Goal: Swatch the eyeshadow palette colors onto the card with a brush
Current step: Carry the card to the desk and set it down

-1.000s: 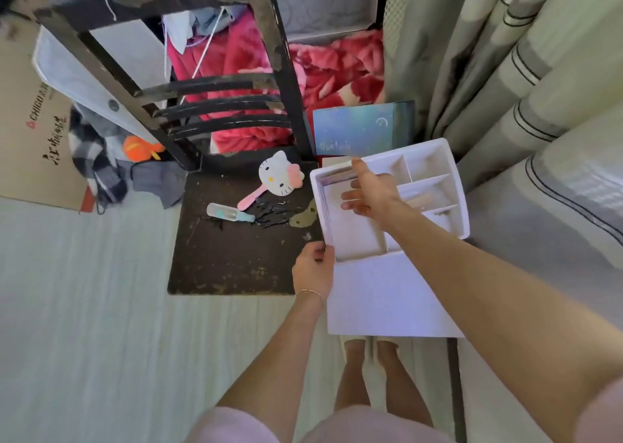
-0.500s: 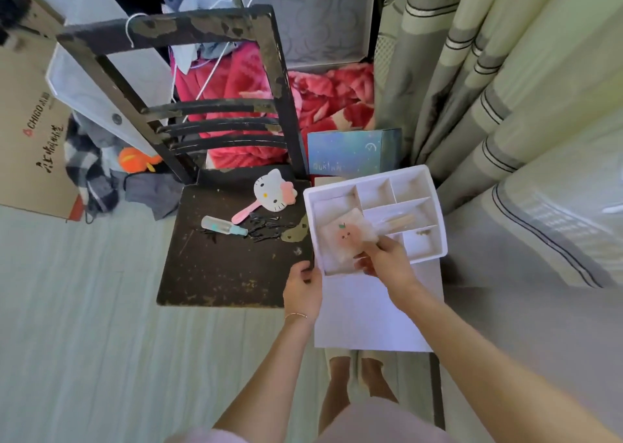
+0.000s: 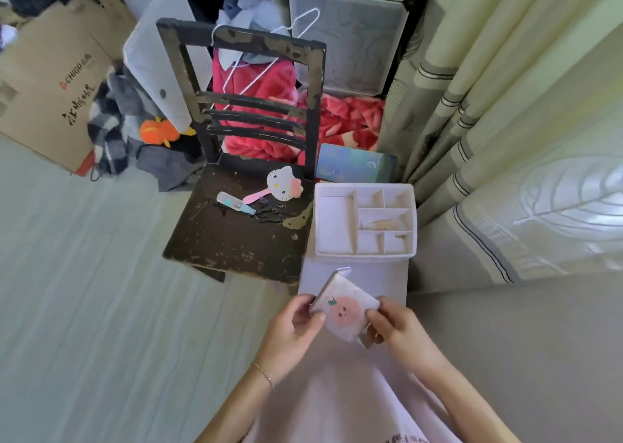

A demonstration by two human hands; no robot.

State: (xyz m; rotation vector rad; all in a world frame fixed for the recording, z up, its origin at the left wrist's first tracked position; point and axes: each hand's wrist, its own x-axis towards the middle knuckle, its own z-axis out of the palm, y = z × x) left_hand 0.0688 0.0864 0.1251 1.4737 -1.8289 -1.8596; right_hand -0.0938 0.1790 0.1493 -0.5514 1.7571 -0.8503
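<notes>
A small square white palette [image 3: 344, 308] with a pink peach face on its lid is held above my lap, closed as far as I can see. My left hand [image 3: 293, 328] grips its left edge and my right hand [image 3: 394, 329] grips its right corner. A white divided organizer tray [image 3: 333, 220] stands on a white box in front of me; a thin beige stick-like item [image 3: 379, 224] lies in its middle compartment. I cannot make out a card.
A worn dark wooden chair [image 3: 232, 240] stands left of the tray, with a cat-face hand mirror [image 3: 279, 184], a small clear tube [image 3: 234, 203] and several black hairpins on its seat. Curtains hang at right. A cardboard box [image 3: 50, 82] and clothes lie at back left.
My right hand lifted the palette out of the tray's large compartment and brought it toward me. My left hand let go of the tray and took hold of the palette.
</notes>
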